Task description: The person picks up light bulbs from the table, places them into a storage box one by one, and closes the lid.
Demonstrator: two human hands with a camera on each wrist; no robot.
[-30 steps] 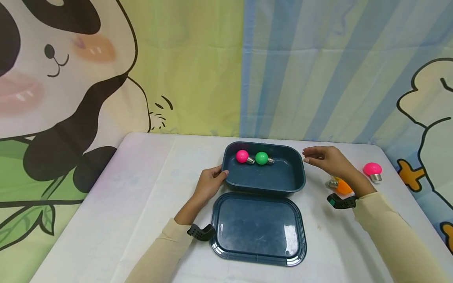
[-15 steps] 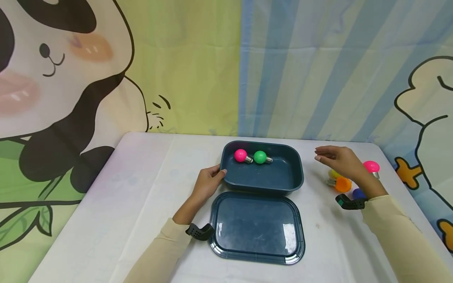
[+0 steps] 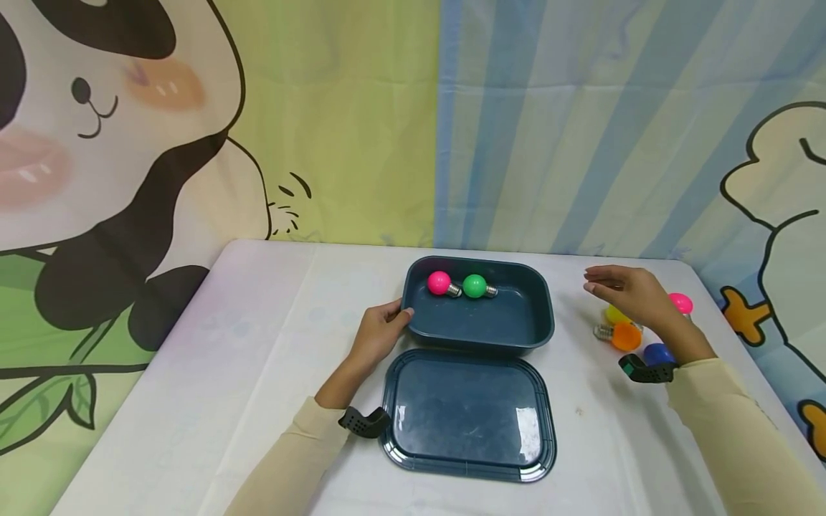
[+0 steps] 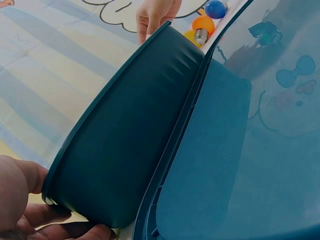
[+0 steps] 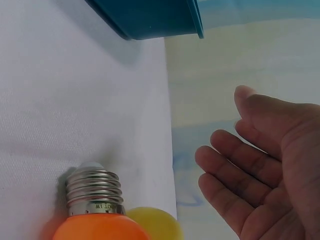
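Observation:
My left hand (image 3: 376,333) grips the left wall of a dark teal plastic box (image 3: 490,322), thumb over the rim and fingers under the outside, as the left wrist view also shows. Inside the box lie a pink light bulb (image 3: 439,283) and a green light bulb (image 3: 475,286), side by side near the back wall. My right hand (image 3: 635,292) hovers, holding nothing, its fingers loosely bent, right of the box. Below and beside it lie an orange bulb (image 3: 626,336), a yellow bulb (image 3: 616,314), a blue bulb (image 3: 658,353) and another pink bulb (image 3: 680,302), partly hidden by the arm.
The box's flat lid (image 3: 470,416) lies on the white-covered table (image 3: 258,401) directly in front of the box. A printed cloth backdrop (image 3: 361,129) stands along the table's back edge. Both wrists wear black bands.
My right hand has moved right, away from the box and over the loose bulbs, bringing the yellow and blue ones into view. The left hand keeps its hold on the box.

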